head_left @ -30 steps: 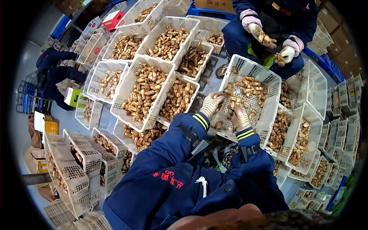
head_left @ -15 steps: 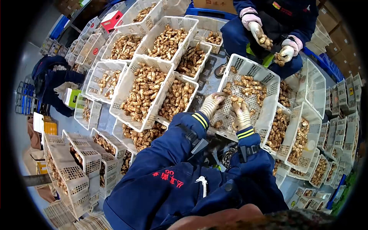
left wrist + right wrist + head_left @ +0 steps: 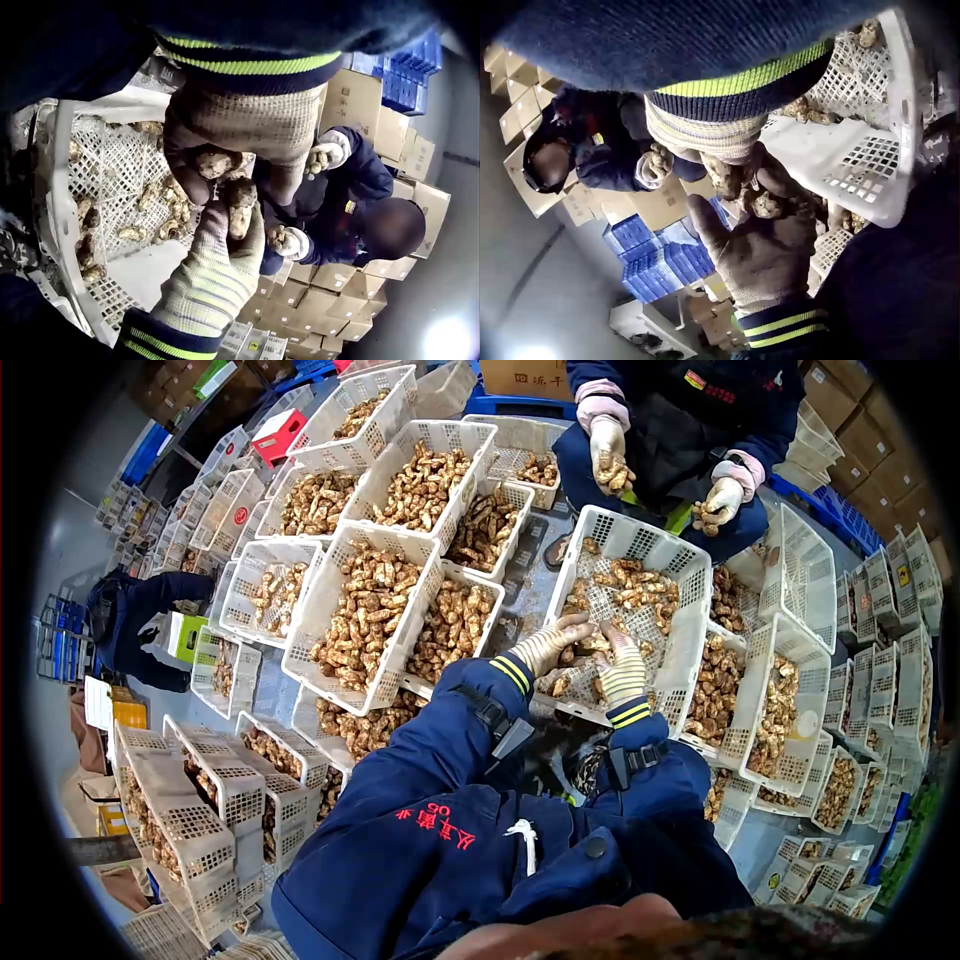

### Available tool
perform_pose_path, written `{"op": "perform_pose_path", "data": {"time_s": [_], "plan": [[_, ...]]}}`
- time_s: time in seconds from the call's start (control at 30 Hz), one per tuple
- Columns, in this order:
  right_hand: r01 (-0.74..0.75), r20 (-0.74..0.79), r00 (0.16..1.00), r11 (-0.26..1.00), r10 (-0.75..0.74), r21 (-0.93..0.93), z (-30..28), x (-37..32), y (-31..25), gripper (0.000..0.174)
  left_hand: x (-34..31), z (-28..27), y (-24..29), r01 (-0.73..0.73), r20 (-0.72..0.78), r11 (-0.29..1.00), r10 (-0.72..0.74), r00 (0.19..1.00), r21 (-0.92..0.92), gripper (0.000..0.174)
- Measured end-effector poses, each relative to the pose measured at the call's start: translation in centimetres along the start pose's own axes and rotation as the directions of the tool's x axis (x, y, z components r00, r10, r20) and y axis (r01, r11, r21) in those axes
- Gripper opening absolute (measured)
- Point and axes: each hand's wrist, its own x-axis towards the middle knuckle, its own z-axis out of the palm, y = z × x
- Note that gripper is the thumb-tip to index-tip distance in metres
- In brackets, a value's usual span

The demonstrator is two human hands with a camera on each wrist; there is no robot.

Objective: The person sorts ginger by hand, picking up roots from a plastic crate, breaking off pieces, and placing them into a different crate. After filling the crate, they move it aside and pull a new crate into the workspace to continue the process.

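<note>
Both gloved hands meet above the near end of a white perforated crate (image 3: 690,650). My left hand (image 3: 553,644) curls its fingers round a knobbly brown-and-white mushroom (image 3: 214,163), seen in the left wrist view. Between thumb and fingers, my right hand (image 3: 624,665) pinches another mushroom (image 3: 241,208), its dark end close to the left hand's piece. The right wrist view shows the left hand (image 3: 769,259) below and the right hand (image 3: 705,135) above, a mushroom (image 3: 721,178) at its fingers. Loose mushrooms (image 3: 640,582) lie on the crate's floor.
Crates of mushrooms (image 3: 365,610) stand to the left, more crates (image 3: 775,720) to the right. Across the crate sits a person (image 3: 690,440) holding mushrooms in both gloved hands. Another person (image 3: 140,625) bends at far left. Cardboard boxes (image 3: 870,445) are stacked at the back right.
The fingertips of my hands have come closer together, and the left hand has turned flatter over the mushrooms. Opposite, the person's hands have moved apart. The head view has shifted slightly.
</note>
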Motion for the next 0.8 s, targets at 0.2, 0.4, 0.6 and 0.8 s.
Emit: {"op": "perform_pose_path", "data": {"time_s": [0.2,0.4,0.6,0.8], "plan": [[-0.057,-0.036,0.997,0.962,0.069,0.268,0.0,-0.1,-0.3,0.059,0.5,-0.7,-0.6,-0.104,0.049,0.993,0.107,0.993,-0.055,0.064],[-0.204,0.049,0.975,0.780,0.218,0.592,1.8,-0.2,2.0,0.063,0.4,-0.5,-0.5,-0.283,0.056,0.955,0.279,0.959,0.090,0.064],[-0.289,0.210,0.951,0.417,0.226,0.861,0.1,-0.2,0.0,0.066,-0.3,0.2,0.4,-0.402,0.070,0.877,0.398,0.915,0.264,0.067],[-0.235,0.104,0.951,0.461,0.291,0.856,0.7,-0.1,-0.2,0.058,1.4,-1.1,-0.8,-0.465,0.137,0.818,0.446,0.884,0.338,0.071]]}}
